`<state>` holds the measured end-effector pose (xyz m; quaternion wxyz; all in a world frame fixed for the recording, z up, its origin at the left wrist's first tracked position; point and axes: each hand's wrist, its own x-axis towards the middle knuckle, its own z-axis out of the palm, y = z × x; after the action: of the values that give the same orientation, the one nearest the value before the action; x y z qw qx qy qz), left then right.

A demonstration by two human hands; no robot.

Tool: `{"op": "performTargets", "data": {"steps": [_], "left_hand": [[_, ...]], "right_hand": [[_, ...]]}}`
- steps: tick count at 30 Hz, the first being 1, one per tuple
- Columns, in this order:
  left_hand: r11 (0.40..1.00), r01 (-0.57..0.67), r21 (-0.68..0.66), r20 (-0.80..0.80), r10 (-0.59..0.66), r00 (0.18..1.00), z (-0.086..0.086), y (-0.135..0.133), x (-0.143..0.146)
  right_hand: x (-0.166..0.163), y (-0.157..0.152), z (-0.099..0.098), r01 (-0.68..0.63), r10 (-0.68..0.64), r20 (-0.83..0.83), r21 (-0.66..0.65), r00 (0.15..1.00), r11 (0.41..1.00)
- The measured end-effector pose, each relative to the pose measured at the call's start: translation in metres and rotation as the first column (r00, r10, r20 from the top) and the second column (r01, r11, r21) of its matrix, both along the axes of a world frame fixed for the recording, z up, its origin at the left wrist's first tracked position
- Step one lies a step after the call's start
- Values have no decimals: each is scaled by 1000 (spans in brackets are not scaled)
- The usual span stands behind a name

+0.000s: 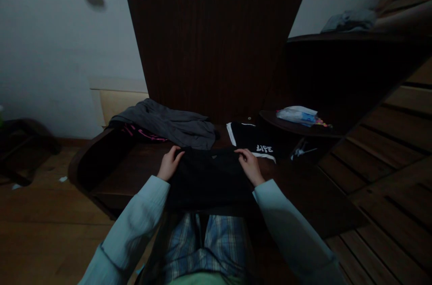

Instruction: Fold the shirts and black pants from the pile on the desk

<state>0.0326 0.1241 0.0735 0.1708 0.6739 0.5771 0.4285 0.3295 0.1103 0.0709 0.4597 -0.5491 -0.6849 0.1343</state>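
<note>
A black garment (209, 181) lies spread on the dark wooden bench in front of me, a small light mark near its far edge. My left hand (170, 162) pinches its far left corner between thumb and fingers. At the far right corner, my right hand (249, 164) grips the cloth the same way. Just beyond the right hand is a folded black garment with white trim and white lettering (251, 136). Past the left hand, a crumpled grey garment (168, 121) rests over a black one with pink print (145, 133).
The dark wooden bench (114, 175) has a raised, curved left end. To the right, a low rounded shelf (286, 125) holds a plastic packet (297, 115); a higher shelf (337, 38) carries folded cloth (349, 20). Wooden slats (388, 141) stand at far right. A dark stool (23, 150) is at left.
</note>
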Motion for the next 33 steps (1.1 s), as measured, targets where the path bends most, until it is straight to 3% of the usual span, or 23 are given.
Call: {"op": "performTargets", "data": {"steps": [4,10,18,23,27,33], "left_hand": [[997,-61,-47,-45,59,997,-5,12,-2],[998,-27,-52,97,32,995,-10,17,-4],[990,44,-135,274,-6,962,-18,22,-8],[998,42,-53,387,-18,922,-21,26,-9],[1000,23,-8,328,-19,944,-20,26,-9],[995,77,-62,170,-66,983,-16,24,-8]], "right_hand": [[-3,7,-8,-11,19,104,-74,994,997],[-2,13,-17,2,13,178,-85,984,996],[0,18,-20,7,3,99,-99,995,995],[1,19,-22,10,-1,71,-127,997,992],[2,20,-23,0,11,74,-145,997,989],[2,22,-24,0,16,99,-157,995,988]]}}
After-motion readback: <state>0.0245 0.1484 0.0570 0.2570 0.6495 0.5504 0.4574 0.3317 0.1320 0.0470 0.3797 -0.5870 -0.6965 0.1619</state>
